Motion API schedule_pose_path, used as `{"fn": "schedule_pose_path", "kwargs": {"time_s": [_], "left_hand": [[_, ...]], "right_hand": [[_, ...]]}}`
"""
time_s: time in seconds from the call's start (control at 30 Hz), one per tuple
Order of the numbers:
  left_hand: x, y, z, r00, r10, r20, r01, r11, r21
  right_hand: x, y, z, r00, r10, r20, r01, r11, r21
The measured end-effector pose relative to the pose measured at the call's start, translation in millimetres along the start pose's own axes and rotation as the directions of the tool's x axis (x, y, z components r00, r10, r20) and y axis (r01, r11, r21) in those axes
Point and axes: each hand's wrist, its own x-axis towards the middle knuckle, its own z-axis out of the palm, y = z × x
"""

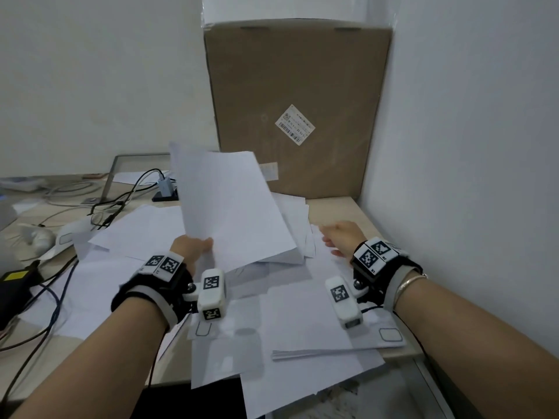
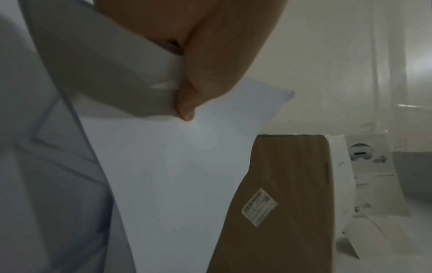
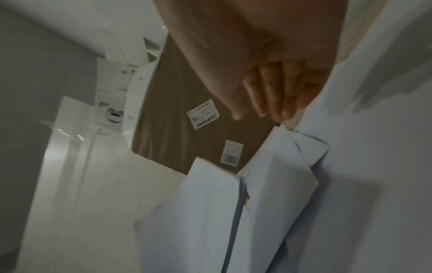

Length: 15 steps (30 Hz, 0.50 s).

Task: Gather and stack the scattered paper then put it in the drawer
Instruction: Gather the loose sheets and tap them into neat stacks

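Note:
Many white paper sheets (image 1: 302, 322) lie scattered and overlapping across the wooden desk (image 1: 341, 210). My left hand (image 1: 193, 247) grips a thick lifted bundle of sheets (image 1: 230, 207) by its near edge, tilted up off the desk; the left wrist view shows the thumb (image 2: 205, 83) pinching that bundle of sheets (image 2: 175, 175). My right hand (image 1: 340, 237) lies to the right with fingers straight, flat on loose sheets beside the bundle; in the right wrist view its fingers (image 3: 273, 96) extend over loose sheets (image 3: 268, 194). No drawer is clearly visible.
A large cardboard box (image 1: 298, 107) leans against the wall at the back. Cables (image 1: 121, 201), a charger and a black device (image 1: 15, 285) crowd the desk's left side. A wall closes off the right. Some sheets overhang the desk's front edge (image 1: 287, 388).

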Motion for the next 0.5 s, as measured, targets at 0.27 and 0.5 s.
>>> {"fn": "schedule_pose_path", "kwargs": {"time_s": [0.27,0.5], "left_hand": [[16,-22,-11,0.993,-0.121,0.006,0.12,0.991,0.058],[35,-30,4,0.991,-0.129,0.033,0.123,0.983,0.138]], "right_hand": [[28,-7,26,0.932,0.353,0.079,-0.337,0.926,-0.168],[62,-16,42,0.932,0.342,0.12,-0.293,0.907,-0.302]]}}
